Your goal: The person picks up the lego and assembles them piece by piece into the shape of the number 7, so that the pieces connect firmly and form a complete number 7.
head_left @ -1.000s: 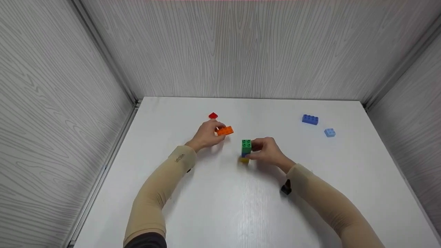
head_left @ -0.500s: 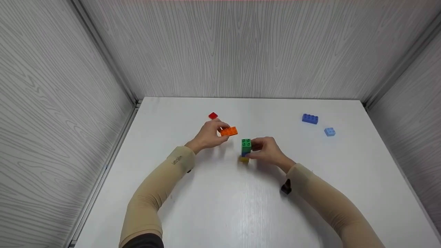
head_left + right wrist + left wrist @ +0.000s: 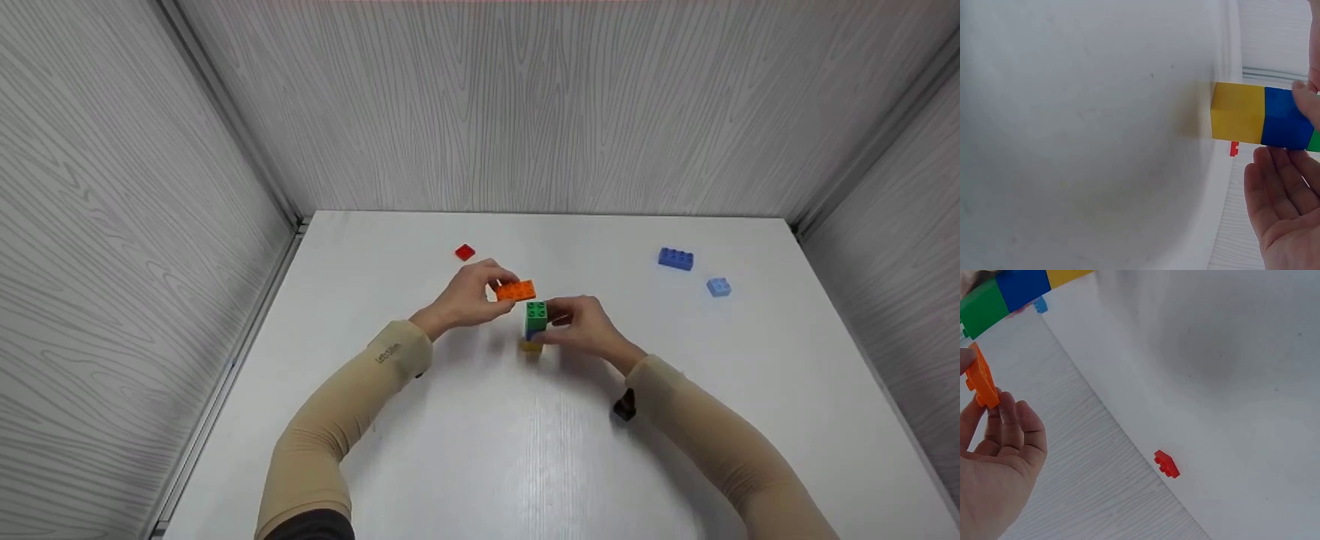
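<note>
My left hand (image 3: pixel 466 298) pinches a flat orange brick (image 3: pixel 517 290) between thumb and fingers, studs up in the head view. The brick is held just behind and left of the top of a small tower. My right hand (image 3: pixel 589 328) grips this tower from the right, thumb on the near side. Its top is a green brick (image 3: pixel 535 316), the middle a blue brick (image 3: pixel 1284 119), the bottom a yellow brick (image 3: pixel 1238 112). In the left wrist view, a narrow gap separates the orange brick (image 3: pixel 983 379) from the green brick (image 3: pixel 983 308).
A small red brick (image 3: pixel 465 252) lies behind my left hand. At the back right of the white table (image 3: pixel 480 450) lie a longer blue brick (image 3: pixel 676 259) and a small light-blue brick (image 3: pixel 718 287). Pale wood-grain walls (image 3: pixel 525 105) stand around the table.
My left hand has carried the orange brick to the right, close to the tower. The red brick now shows fully. My right hand has stayed in place around the tower.
</note>
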The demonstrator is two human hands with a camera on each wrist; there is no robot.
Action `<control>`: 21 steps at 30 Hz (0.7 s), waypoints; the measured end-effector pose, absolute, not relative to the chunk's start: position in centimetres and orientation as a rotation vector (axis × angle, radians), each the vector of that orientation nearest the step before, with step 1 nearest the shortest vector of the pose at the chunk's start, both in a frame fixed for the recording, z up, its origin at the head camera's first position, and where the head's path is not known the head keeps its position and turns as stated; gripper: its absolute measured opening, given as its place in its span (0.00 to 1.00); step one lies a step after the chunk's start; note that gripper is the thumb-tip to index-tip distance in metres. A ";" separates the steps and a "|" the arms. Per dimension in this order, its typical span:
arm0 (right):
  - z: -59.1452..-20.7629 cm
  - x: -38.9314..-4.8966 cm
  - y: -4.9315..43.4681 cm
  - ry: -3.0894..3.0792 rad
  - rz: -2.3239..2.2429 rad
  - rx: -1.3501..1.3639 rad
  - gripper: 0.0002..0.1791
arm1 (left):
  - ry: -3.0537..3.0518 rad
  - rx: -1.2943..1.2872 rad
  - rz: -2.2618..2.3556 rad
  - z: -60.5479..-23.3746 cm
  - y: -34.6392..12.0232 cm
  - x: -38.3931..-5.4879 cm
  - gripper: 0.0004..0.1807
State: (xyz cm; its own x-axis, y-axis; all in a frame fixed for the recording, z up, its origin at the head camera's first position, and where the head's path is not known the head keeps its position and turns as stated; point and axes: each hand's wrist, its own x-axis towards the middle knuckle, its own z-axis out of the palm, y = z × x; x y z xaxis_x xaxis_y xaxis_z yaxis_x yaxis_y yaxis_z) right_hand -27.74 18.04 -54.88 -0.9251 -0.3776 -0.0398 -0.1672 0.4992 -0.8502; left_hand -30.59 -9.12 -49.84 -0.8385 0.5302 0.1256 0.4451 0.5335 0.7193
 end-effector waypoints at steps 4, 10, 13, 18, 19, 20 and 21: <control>-54.3 -27.8 18.2 2.536 -1.492 -0.491 0.33 | 2.649 0.872 1.197 -49.5 -8.7 -30.2 0.19; -53.7 -27.7 18.2 2.541 -1.653 -0.587 0.33 | 2.624 0.931 1.197 -49.3 -8.5 -29.7 0.19; -53.4 -27.5 18.2 2.543 -1.697 -0.662 0.31 | 2.617 0.963 1.206 -49.5 -8.5 -29.6 0.18; -53.4 -27.3 17.9 2.522 -1.741 -0.743 0.25 | 2.578 1.000 1.241 -49.7 -8.4 -29.4 0.17; -53.4 -27.3 17.9 2.519 -1.746 -0.749 0.24 | 2.569 1.002 1.247 -49.7 -8.4 -29.4 0.17; -53.4 -27.3 17.9 2.519 -1.748 -0.752 0.23 | 2.566 1.002 1.246 -49.7 -8.4 -29.3 0.17; -53.5 -27.3 17.9 2.518 -1.750 -0.756 0.22 | 2.566 0.999 1.242 -49.7 -8.4 -29.3 0.17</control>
